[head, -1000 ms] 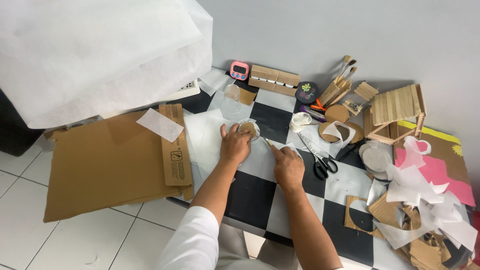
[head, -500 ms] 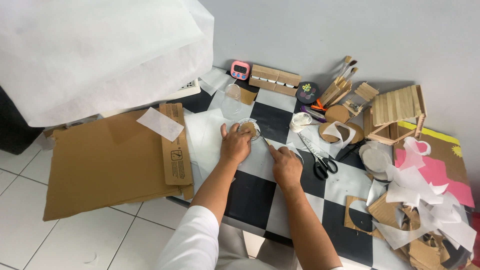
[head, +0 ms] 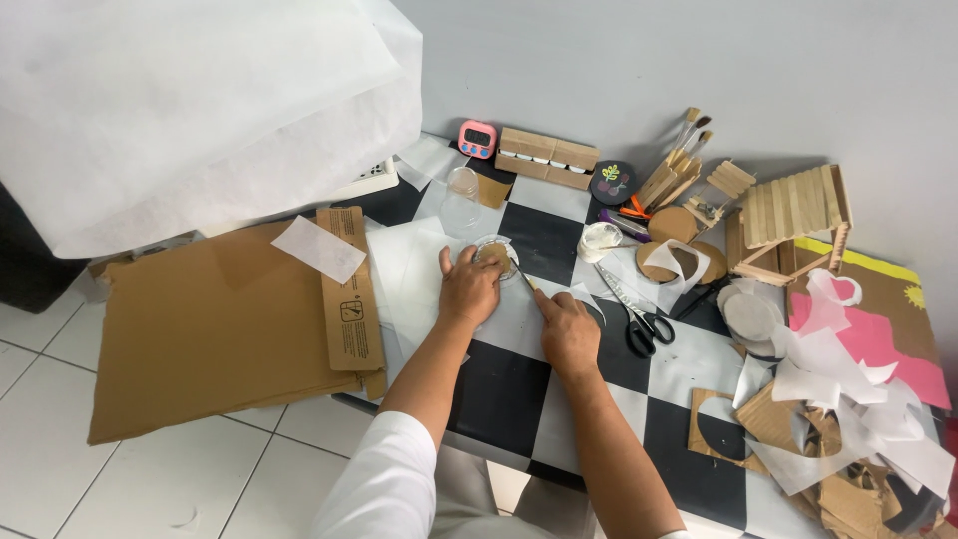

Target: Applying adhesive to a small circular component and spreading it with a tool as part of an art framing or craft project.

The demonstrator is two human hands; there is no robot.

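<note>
My left hand (head: 468, 287) presses down on a small round cardboard disc (head: 493, 256) that lies on white paper over a black-and-white checkered mat (head: 499, 394). My right hand (head: 567, 329) grips a thin pointed tool (head: 525, 280), probably a craft knife or pencil. Its tip rests at the right edge of the disc. Both forearms reach in from the bottom of the head view.
Black-handled scissors (head: 639, 317) lie just right of my right hand. A flat cardboard sheet (head: 215, 329) lies at left. A stick-built little house (head: 795, 222), brushes (head: 679, 160), a pink timer (head: 477, 139), a clear cup (head: 461, 197) and paper scraps (head: 848, 399) crowd the back and right.
</note>
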